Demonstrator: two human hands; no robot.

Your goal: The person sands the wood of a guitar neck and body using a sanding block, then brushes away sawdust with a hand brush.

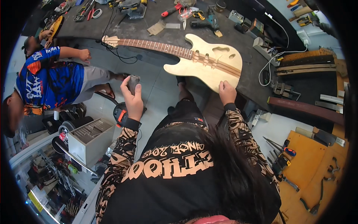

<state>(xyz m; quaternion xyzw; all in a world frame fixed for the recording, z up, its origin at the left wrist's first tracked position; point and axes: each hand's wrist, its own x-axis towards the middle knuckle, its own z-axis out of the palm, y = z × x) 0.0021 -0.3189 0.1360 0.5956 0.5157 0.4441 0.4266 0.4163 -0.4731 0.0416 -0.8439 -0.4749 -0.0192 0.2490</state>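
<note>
An unfinished electric guitar (227, 72) lies along the front edge of the dark workbench, its pale wood body to the right and its neck pointing left. Routed hollows and brown stripes show in the body. My right hand (227, 92) is closed at the near edge of the body, fingertips resting on the wood. Off to the left, below the neck and apart from it, my left hand (132, 100) is raised. It grips a small grey sanding block (132, 83) between thumb and fingers.
A cordless drill (209, 21), a red-handled tool (171, 10) and scraps lie on the bench (160, 67) behind the guitar. A co-worker in a blue shirt (56, 82) stands at the left. A black cable (119, 56) hangs near the headstock. Tools cover a wooden surface (307, 149) at right.
</note>
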